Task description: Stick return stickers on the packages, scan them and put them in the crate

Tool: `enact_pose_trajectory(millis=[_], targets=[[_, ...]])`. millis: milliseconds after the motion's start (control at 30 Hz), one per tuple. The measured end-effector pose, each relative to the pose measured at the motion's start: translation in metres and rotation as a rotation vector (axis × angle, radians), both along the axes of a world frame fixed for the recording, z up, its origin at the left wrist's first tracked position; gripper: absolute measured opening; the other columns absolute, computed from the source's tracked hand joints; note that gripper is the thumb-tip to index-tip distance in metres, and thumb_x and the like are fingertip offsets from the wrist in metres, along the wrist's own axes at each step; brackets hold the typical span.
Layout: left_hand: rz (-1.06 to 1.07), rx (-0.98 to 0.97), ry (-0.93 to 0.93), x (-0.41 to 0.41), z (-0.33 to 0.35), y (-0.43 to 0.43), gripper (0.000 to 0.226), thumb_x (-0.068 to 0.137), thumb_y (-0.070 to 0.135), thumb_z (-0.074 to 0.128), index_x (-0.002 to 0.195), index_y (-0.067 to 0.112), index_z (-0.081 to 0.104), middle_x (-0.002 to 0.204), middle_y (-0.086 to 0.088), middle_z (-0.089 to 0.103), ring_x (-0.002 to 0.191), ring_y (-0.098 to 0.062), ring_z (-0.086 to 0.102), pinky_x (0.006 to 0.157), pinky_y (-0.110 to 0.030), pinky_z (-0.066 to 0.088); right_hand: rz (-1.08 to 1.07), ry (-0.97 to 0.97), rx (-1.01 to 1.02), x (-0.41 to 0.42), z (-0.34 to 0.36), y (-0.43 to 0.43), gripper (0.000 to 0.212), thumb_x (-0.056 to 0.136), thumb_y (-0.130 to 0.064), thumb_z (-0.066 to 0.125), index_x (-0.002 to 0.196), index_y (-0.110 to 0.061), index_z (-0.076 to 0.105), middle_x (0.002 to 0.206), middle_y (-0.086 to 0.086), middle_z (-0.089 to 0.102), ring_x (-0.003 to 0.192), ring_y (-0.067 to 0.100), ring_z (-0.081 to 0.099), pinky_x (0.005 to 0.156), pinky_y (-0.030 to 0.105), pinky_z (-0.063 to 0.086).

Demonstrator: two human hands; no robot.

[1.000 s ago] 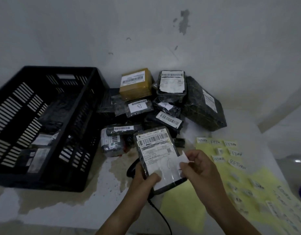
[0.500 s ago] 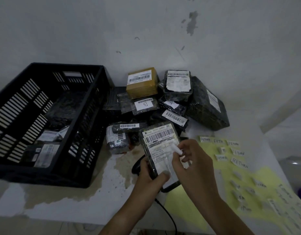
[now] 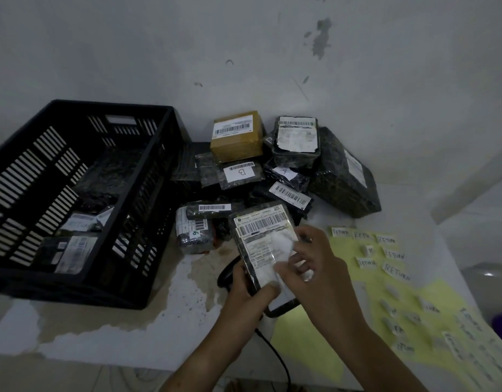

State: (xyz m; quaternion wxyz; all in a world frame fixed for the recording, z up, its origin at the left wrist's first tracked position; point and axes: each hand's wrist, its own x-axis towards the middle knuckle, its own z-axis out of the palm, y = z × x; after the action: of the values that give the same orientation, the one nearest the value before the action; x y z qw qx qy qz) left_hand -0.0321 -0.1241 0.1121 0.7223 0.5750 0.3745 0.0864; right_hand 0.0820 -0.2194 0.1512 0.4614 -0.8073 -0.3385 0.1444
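Note:
My left hand (image 3: 251,290) grips the lower edge of a flat black package (image 3: 262,239) with a white barcode label, held tilted above the table. My right hand (image 3: 314,267) lies over the label's lower right and holds a small white return sticker (image 3: 282,241) against it. A black slatted crate (image 3: 83,199) stands at the left with a few labelled packages inside. A pile of black packages (image 3: 286,176) and one brown box (image 3: 235,135) lies against the wall. A black scanner (image 3: 228,274) sits under the held package, partly hidden, its cable trailing toward me.
Yellow sheets (image 3: 385,278) with several handwritten RETURN stickers cover the table's right side. The wall stands close behind the pile. The table's right edge runs past the sheets. A stained bare patch of table (image 3: 159,315) lies in front of the crate.
My right hand has carried the white sticker from beside the package onto its label, now lying over it. My left hand keeps its grip on the package.

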Motion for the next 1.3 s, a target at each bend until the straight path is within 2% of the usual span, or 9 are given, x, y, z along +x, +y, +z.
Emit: enact_pose_trajectory(millis=[133, 333, 467, 667, 933, 1033, 1100, 1200, 1300], targets=[[-0.006, -0.005, 0.014, -0.003, -0.004, 0.003, 0.054, 0.098, 0.010, 0.062, 0.130, 0.051, 0.044, 0.114, 0.030, 0.067, 0.101, 0.008, 0.066, 0.085, -0.021, 0.053, 0.018, 0.082, 0.019, 0.003, -0.004, -0.004, 0.048, 0.094, -0.014, 0.062, 0.130, -0.035, 0.040, 0.105, -0.018, 0.072, 0.090, -0.005, 0.067, 0.069, 0.012, 0.052], [-0.060, -0.072, 0.033, -0.001, -0.003, -0.003, 0.059, 0.087, 0.028, 0.070, 0.127, 0.062, 0.043, 0.132, 0.019, 0.062, 0.121, -0.014, 0.063, 0.106, -0.048, 0.051, -0.071, -0.044, 0.049, 0.009, -0.003, -0.007, 0.030, 0.086, -0.013, 0.074, 0.105, -0.030, 0.057, 0.083, -0.022, 0.071, 0.079, -0.007, 0.065, 0.064, 0.009, 0.050], [-0.068, -0.100, 0.015, 0.002, -0.003, -0.006, 0.068, 0.068, 0.042, 0.072, 0.124, 0.067, 0.042, 0.134, 0.020, 0.060, 0.124, -0.015, 0.061, 0.107, -0.049, 0.050, -0.096, -0.048, 0.080, 0.010, -0.004, -0.006, 0.038, 0.079, -0.022, 0.081, 0.102, -0.036, 0.054, 0.087, -0.023, 0.069, 0.085, 0.002, 0.062, 0.065, 0.011, 0.046], [-0.069, -0.092, 0.002, 0.005, -0.006, -0.008, 0.063, 0.073, 0.036, 0.070, 0.119, 0.071, 0.047, 0.126, 0.030, 0.064, 0.124, -0.008, 0.061, 0.108, -0.047, 0.049, -0.133, -0.057, 0.103, 0.006, -0.008, -0.007, 0.052, 0.069, -0.042, 0.087, 0.110, -0.034, 0.055, 0.093, -0.020, 0.065, 0.093, 0.005, 0.057, 0.073, 0.025, 0.049], [-0.061, -0.127, -0.025, 0.008, -0.005, -0.006, 0.074, 0.061, 0.036, 0.072, 0.127, 0.060, 0.050, 0.127, 0.018, 0.068, 0.120, -0.016, 0.065, 0.105, -0.047, 0.051, -0.193, -0.226, 0.026, 0.008, -0.007, -0.004, 0.063, 0.060, -0.059, 0.082, 0.112, -0.039, 0.052, 0.111, -0.024, 0.055, 0.109, 0.006, 0.049, 0.092, 0.040, 0.045], [-0.016, -0.237, -0.029, 0.010, -0.006, -0.002, 0.096, 0.053, 0.033, 0.070, 0.147, 0.028, 0.051, 0.136, -0.005, 0.067, 0.120, -0.027, 0.066, 0.098, -0.046, 0.055, -0.159, -0.002, 0.053, 0.011, -0.007, -0.004, 0.082, 0.058, -0.052, 0.089, 0.119, -0.060, 0.035, 0.122, -0.035, 0.044, 0.113, -0.008, 0.045, 0.095, 0.025, 0.042], [-0.011, -0.293, -0.034, 0.010, -0.001, 0.001, 0.096, 0.057, 0.037, 0.072, 0.147, 0.012, 0.052, 0.142, -0.014, 0.062, 0.125, -0.031, 0.063, 0.100, -0.046, 0.054, -0.081, 0.270, 0.114, 0.015, -0.009, -0.005, 0.089, 0.060, -0.043, 0.092, 0.128, -0.056, 0.036, 0.127, -0.032, 0.051, 0.115, -0.008, 0.053, 0.097, 0.028, 0.049], [-0.020, -0.243, -0.082, 0.012, 0.007, 0.001, 0.059, 0.075, 0.055, 0.068, 0.124, 0.024, 0.075, 0.126, -0.004, 0.073, 0.115, -0.020, 0.070, 0.095, -0.036, 0.054, -0.009, 0.429, 0.137, 0.015, -0.007, -0.005, 0.068, 0.074, -0.040, 0.082, 0.131, -0.047, 0.045, 0.118, -0.026, 0.064, 0.108, -0.002, 0.063, 0.092, 0.029, 0.055], [0.021, -0.095, -0.065, 0.013, 0.012, 0.002, 0.070, 0.077, 0.082, 0.064, 0.137, 0.049, 0.049, 0.131, 0.033, 0.063, 0.121, 0.011, 0.058, 0.097, -0.017, 0.049, -0.012, 0.457, 0.165, 0.012, -0.006, -0.004, 0.047, 0.087, -0.051, 0.060, 0.132, -0.050, 0.045, 0.121, -0.030, 0.062, 0.112, -0.006, 0.060, 0.100, 0.031, 0.050]])
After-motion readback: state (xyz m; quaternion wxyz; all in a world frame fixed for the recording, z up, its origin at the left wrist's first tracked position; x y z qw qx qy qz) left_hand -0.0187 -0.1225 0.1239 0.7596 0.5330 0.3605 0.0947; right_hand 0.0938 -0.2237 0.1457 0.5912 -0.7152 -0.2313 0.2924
